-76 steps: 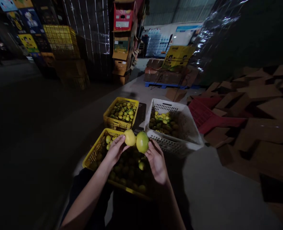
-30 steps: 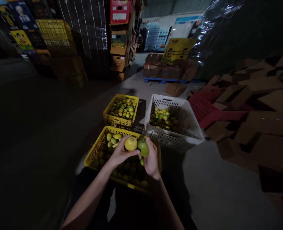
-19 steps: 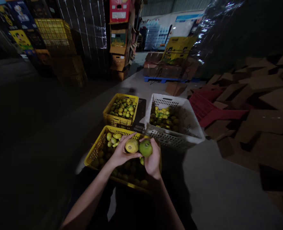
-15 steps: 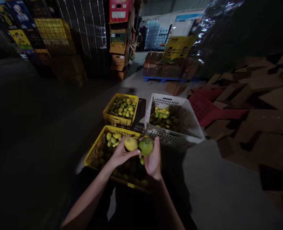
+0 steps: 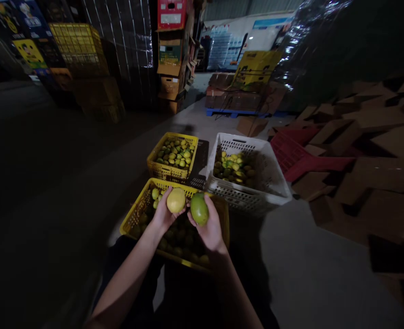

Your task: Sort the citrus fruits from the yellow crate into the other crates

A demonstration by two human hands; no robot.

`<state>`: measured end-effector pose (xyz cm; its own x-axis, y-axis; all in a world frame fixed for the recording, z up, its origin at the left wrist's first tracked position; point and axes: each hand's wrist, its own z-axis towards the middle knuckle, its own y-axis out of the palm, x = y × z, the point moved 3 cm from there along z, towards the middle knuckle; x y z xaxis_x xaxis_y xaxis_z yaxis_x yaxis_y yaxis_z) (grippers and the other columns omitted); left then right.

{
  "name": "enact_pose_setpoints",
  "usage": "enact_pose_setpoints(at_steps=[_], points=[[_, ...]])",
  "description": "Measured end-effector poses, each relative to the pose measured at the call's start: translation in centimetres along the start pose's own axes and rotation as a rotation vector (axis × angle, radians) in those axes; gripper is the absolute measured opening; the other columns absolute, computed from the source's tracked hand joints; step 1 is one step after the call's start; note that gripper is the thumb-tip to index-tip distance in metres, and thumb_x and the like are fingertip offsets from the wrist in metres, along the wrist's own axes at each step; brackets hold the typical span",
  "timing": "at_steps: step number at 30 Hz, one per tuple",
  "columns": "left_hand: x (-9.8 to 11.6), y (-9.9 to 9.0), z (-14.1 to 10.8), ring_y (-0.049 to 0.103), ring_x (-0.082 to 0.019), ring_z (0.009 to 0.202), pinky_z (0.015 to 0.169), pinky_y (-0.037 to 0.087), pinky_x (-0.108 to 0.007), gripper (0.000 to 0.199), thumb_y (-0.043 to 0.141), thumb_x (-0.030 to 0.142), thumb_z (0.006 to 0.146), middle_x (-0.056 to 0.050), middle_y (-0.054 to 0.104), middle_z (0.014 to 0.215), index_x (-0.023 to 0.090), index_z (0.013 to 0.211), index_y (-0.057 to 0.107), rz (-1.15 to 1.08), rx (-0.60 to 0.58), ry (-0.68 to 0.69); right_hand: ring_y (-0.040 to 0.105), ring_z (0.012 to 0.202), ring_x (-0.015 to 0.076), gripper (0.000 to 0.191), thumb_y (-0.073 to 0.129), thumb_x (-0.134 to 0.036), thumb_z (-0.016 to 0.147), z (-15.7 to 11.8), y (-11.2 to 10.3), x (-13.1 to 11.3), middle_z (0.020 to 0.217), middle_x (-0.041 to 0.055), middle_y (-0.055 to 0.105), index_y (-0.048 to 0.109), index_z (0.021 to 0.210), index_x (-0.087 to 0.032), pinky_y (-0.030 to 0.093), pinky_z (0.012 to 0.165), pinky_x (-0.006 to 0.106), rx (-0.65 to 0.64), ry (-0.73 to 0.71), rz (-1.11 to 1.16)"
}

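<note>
Clasping green fruit (image 5: pixel 199 209) in right grip (image 5: pixel 212 230), with long axis nearly upright in view, left of white crate (image 5: pixel 273 172); clasping yellow fruit (image 5: pixel 176 200) in left grip (image 5: pixel 161 217), farther from it.

Probably a dim warehouse: stacked cartons (image 5: pixel 169 57), blue pallet (image 5: pixel 234 114).

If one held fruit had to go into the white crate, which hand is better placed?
Probably the right hand: it holds the green fruit and is nearer the white crate. The left hand, with the yellow fruit, is farther from it.
</note>
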<state>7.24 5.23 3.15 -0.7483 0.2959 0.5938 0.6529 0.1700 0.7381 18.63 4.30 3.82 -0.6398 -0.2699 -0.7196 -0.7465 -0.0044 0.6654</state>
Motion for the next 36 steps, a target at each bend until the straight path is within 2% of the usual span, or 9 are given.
enact_pose_setpoints(at_steps=[3,6,10,14,16,18,22,29,36], points=[[-0.5,0.0,0.1,0.060,-0.012,0.059,0.055,0.051,-0.021,0.032,0.063,0.046,0.080,-0.004,0.066,0.069,0.014,0.077,0.065,-0.100,-0.040,-0.021,0.059,0.059,0.0130,0.029,0.065,-0.054,0.077,0.1,-0.4,0.0,0.073,0.0000,0.067,0.066,0.076,-0.025,0.041,0.042,0.022,0.058,0.071,0.082],[-0.7,-0.1,0.3,0.058,-0.010,0.053,0.049,0.049,-0.020,0.026,0.063,0.042,0.080,-0.003,0.067,0.071,0.016,0.082,0.066,-0.147,-0.012,-0.004,0.062,0.062,0.0153,0.031,0.064,-0.056,0.076,0.3,-0.8,0.0,0.073,0.0009,0.069,0.069,0.078,-0.026,0.047,0.048,0.025,0.098,0.101,0.117],[-0.4,-0.1,0.3,0.062,-0.012,0.053,0.040,0.048,-0.019,0.033,0.052,0.038,0.084,-0.005,0.071,0.085,0.017,0.105,0.066,-0.139,0.021,0.051,0.063,0.064,0.0180,0.030,0.063,-0.051,0.076,0.5,-1.0,-0.7,0.074,0.0036,0.070,0.070,0.080,-0.023,0.052,0.053,0.029,0.054,0.077,0.132],[-0.3,0.2,0.0,0.061,-0.011,0.047,0.038,0.047,-0.018,0.037,0.043,0.030,0.088,-0.007,0.071,0.081,0.014,0.115,0.064,-0.221,0.007,0.030,0.065,0.071,0.0172,0.027,0.058,-0.039,0.081,0.1,-0.9,-1.6,0.088,0.0059,0.073,0.069,0.097,-0.021,0.051,0.050,0.025,-0.017,0.046,0.231],[-0.4,0.7,-0.1,0.063,-0.012,0.052,0.044,0.050,-0.019,0.037,0.041,0.028,0.091,-0.007,0.072,0.083,0.014,0.117,0.064,-0.313,-0.035,0.001,0.064,0.067,0.0145,0.029,0.056,-0.037,0.082,-0.2,-0.9,-1.9,0.092,0.0068,0.073,0.068,0.102,-0.020,0.050,0.049,0.022,-0.037,0.004,0.324],[-0.5,1.0,-0.2,0.067,-0.013,0.065,0.057,0.055,-0.020,0.035,0.042,0.025,0.092,-0.007,0.072,0.086,0.016,0.116,0.065,-0.446,-0.030,0.016,0.063,0.066,0.0130,0.027,0.057,-0.036,0.082,-0.4,-1.0,-1.8,0.094,0.0054,0.073,0.067,0.102,-0.021,0.053,0.053,0.022,-0.034,-0.041,0.423],[-1.3,1.4,0.1,0.068,-0.015,0.087,0.081,0.055,-0.025,0.030,0.046,0.021,0.090,-0.005,0.073,0.086,0.017,0.109,0.068,-0.629,0.005,0.058,0.067,0.081,0.0152,0.022,0.062,-0.031,0.077,-0.3,-1.2,-1.2,0.097,0.0010,0.073,0.068,0.098,-0.025,0.057,0.071,0.027,0.023,-0.050,0.543],[-2.2,2.1,0.3,0.067,-0.018,0.095,0.090,0.052,-0.033,0.028,0.048,0.025,0.086,-0.006,0.073,0.094,0.017,0.101,0.070,-0.604,-0.038,0.065,0.068,0.090,0.0158,0.025,0.061,-0.032,0.078,0.1,-1.3,-1.1,0.101,0.0013,0.073,0.069,0.101,-0.025,0.057,0.073,0.026,0.103,-0.055,0.594],[-2.1,1.7,0.5,0.065,-0.019,0.102,0.091,0.051,-0.033,0.032,0.047,0.026,0.085,-0.006,0.072,0.104,0.018,0.108,0.069,-0.514,-0.017,0.063,0.068,0.090,0.0166,0.024,0.059,-0.031,0.079,0.3,-1.4,-1.1,0.101,0.0015,0.074,0.069,0.100,-0.025,0.056,0.077,0.030,0.094,-0.036,0.588]])
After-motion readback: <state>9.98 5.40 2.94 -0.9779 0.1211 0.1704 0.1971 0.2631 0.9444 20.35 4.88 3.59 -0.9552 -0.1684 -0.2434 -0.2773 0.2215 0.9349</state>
